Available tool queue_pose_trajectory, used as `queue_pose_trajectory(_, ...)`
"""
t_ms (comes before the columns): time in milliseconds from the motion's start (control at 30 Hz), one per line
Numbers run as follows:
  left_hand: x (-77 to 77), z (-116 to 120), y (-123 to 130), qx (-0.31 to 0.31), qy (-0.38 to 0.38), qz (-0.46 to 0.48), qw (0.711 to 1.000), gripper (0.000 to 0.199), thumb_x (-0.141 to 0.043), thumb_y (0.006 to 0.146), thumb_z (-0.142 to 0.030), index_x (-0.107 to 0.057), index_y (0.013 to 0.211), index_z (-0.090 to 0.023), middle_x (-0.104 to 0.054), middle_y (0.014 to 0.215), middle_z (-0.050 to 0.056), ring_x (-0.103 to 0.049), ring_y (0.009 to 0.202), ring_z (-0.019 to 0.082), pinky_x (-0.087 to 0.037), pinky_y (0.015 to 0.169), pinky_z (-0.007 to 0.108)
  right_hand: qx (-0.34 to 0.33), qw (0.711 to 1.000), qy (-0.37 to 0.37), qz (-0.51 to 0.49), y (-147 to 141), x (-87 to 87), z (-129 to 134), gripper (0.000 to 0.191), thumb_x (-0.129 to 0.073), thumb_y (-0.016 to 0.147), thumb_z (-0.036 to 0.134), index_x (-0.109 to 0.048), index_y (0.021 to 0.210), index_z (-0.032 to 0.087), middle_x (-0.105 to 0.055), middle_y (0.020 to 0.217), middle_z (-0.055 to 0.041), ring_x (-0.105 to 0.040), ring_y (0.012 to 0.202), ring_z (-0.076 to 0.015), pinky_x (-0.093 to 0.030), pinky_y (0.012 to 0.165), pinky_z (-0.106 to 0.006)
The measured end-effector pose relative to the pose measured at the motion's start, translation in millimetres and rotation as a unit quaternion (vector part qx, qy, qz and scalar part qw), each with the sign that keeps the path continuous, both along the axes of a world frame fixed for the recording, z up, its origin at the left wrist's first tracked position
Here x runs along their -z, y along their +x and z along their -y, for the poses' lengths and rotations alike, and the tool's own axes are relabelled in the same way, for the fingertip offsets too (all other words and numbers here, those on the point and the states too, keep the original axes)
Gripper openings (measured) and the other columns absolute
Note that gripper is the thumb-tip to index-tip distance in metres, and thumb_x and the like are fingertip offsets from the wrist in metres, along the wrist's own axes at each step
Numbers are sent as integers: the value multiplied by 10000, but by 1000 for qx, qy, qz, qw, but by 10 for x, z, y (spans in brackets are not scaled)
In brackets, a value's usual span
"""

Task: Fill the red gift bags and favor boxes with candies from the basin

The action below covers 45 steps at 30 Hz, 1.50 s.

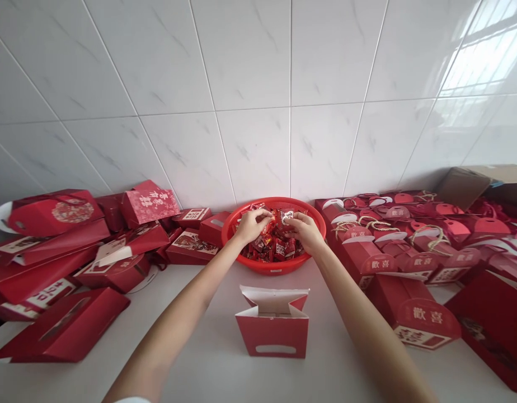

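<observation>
A red plastic basket (276, 268) holds a heap of red-wrapped candies (267, 246). Over its left half is my left hand (252, 225), fingertips pinched together among the wrappers; what lies between them is unclear. Above the right half, my right hand (306, 230) grips a red wrapped candy (288, 216) with white lettering between thumb and fingers. In front of the basket, between my forearms, an open red paper gift box (278, 336) stands upright. Its white inner flaps spread at the top, and its front has an oval window.
Flattened and folded red boxes (69, 324) pile up on the left. Rows of closed red gift boxes (424, 313), some with rope handles, fill the right. A brown cardboard carton (464, 184) sits at the back right. White tiled wall (254, 140) rises behind the white table (216, 358).
</observation>
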<state>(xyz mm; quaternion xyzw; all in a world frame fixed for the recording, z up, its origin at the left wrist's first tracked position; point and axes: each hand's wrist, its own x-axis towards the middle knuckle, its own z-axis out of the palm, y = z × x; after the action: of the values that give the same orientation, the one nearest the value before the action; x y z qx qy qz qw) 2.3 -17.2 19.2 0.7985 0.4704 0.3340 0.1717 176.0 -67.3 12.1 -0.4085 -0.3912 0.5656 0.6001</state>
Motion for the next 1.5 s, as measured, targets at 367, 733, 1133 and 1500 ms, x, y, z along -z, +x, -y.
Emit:
queue_pose_trajectory(367,73,30,11,123,-45,74,989,322,-593,860,-297,-630,1158,-180,-748,1029,87,-710,984,236,-556,897,372,24,999,17,-43,26,41,-38,292,-807,553,329,-591,699,199,-645,734,0,-616,705,-148,-503,538,-225)
queue_pose_trajectory(733,62,122,100,132,-91,-383,910,678,-811,663,-414,-651,1296,-232,-632,1309,149,-587,1231,373,-455,1030,421,69,990,-20,-123,50,32,-77,211,-707,692,246,-504,747,229,-642,710,18,-684,637,-170,-587,602,-312)
queue_pose_trajectory(1133,15,88,143,105,-131,-429,887,655,-827,627,-372,-629,1236,-229,-726,1129,93,-684,1033,335,-517,787,336,96,981,-24,-165,26,15,-44,228,-776,612,199,-578,725,200,-643,654,32,-668,558,-153,-520,492,-243)
queue_pose_trajectory(1500,57,37,108,128,-186,-372,900,560,-832,603,-409,-659,1099,-213,-738,1050,54,-691,911,281,-442,630,279,106,977,-35,-182,22,23,-61,236,-799,557,204,-617,707,185,-682,651,10,-658,555,-150,-510,486,-233)
